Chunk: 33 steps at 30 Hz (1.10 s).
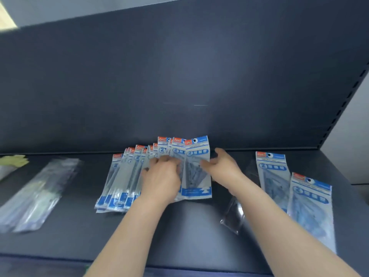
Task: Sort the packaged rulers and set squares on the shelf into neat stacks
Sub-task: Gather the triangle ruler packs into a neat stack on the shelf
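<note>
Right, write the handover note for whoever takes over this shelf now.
Left hand grips the fanned packets at centre. The right hand pinches the front packet at its right edge.
Two matching packets lie loose at right. The clear long packets, likely rulers, lie blurred at left.
Done: most set squares gathered.
Left: square up the fan, add the loose two, tidy the left pile.

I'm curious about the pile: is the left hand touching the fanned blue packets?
Touching. The head view shows the left hand resting on the fanned packets, fingers curled over them.
</note>
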Tool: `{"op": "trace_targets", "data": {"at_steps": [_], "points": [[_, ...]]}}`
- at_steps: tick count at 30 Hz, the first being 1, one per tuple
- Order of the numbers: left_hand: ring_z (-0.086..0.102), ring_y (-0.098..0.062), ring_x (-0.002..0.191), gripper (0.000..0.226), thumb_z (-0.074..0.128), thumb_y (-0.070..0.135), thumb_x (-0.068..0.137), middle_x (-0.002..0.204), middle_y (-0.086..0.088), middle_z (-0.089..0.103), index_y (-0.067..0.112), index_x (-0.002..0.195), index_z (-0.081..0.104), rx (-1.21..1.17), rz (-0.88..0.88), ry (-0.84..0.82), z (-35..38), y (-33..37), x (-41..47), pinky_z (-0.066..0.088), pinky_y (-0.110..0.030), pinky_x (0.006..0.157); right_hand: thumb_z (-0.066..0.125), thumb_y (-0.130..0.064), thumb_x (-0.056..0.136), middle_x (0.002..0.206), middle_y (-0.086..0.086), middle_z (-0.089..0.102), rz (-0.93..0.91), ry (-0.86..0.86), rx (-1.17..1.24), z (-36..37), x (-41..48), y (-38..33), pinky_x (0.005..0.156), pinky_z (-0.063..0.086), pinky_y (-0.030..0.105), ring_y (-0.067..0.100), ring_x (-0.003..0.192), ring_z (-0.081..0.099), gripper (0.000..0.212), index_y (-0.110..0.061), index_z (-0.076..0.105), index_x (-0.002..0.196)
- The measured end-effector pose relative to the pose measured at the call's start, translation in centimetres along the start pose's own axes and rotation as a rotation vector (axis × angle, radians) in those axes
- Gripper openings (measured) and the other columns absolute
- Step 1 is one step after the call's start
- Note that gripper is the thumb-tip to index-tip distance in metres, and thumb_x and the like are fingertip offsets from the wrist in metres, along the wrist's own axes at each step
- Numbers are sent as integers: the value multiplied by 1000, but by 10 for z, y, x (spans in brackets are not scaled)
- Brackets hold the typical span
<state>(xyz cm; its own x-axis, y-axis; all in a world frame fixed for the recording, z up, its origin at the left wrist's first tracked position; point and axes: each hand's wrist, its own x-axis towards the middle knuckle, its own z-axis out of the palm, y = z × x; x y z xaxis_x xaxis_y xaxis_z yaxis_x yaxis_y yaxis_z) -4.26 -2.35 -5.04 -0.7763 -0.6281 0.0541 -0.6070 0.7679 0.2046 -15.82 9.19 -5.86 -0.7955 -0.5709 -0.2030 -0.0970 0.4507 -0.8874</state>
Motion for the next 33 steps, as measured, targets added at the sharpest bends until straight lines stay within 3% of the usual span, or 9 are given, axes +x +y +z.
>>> {"op": "trace_targets", "data": {"at_steps": [3,8,12,14,17,21,24,30,33], "points": [[42,-26,122,32,42,23,98,131,2,57,31,123,61,-71,66,-33,-2,4,4,38,-39,94,62,-30,88,131,2,59,-45,90,-285,-4,-5,10,96,46,31,20,116,58,49,-19,51,135],[56,-27,113,26,51,36,95,111,0,69,26,114,65,-129,178,-98,3,43,0,45,-33,84,60,-27,88,123,-2,61,-38,328,-577,-48,-41,44,86,48,34,22,115,54,34,-31,62,121],[60,-29,106,52,55,63,86,112,-3,64,19,113,59,50,290,-233,17,93,-20,44,-35,78,58,-27,87,129,-3,56,55,454,-725,-80,-68,66,86,43,36,24,121,43,34,-31,62,120],[60,-30,106,59,64,62,79,115,-7,60,15,114,54,128,306,-244,23,112,-25,42,-35,75,57,-28,88,133,-5,52,74,437,-702,-87,-75,74,89,41,34,22,124,41,34,-31,60,122],[61,-31,106,50,70,49,80,116,-7,61,15,111,52,124,275,-257,29,121,-24,39,-32,71,58,-30,87,128,-8,54,-5,358,-711,-88,-80,83,89,41,34,21,119,44,30,-30,62,116],[62,-26,96,47,75,46,72,100,-1,64,17,102,54,-32,125,-329,25,107,-20,46,-32,71,56,-32,88,124,-11,55,-107,302,-775,-86,-80,86,86,41,34,20,116,46,27,-34,62,114],[63,-23,87,31,73,44,73,88,1,65,19,88,60,-84,55,-346,23,101,-27,46,-30,67,55,-33,90,125,-11,56,-182,240,-765,-81,-76,83,88,40,33,18,119,45,31,-35,60,120],[60,-28,98,23,58,41,89,96,-3,66,22,77,55,-244,-140,-135,12,69,-52,46,-35,76,56,-35,90,121,-13,58,-433,63,-716,-45,-66,48,87,43,32,17,116,49,31,-36,59,121],[58,-30,104,14,51,32,95,106,-5,67,21,89,57,-300,-266,12,-4,26,-62,43,-36,79,54,-32,92,121,-15,57,-553,7,-713,-11,-65,24,85,43,31,15,115,50,30,-36,59,121]]}}
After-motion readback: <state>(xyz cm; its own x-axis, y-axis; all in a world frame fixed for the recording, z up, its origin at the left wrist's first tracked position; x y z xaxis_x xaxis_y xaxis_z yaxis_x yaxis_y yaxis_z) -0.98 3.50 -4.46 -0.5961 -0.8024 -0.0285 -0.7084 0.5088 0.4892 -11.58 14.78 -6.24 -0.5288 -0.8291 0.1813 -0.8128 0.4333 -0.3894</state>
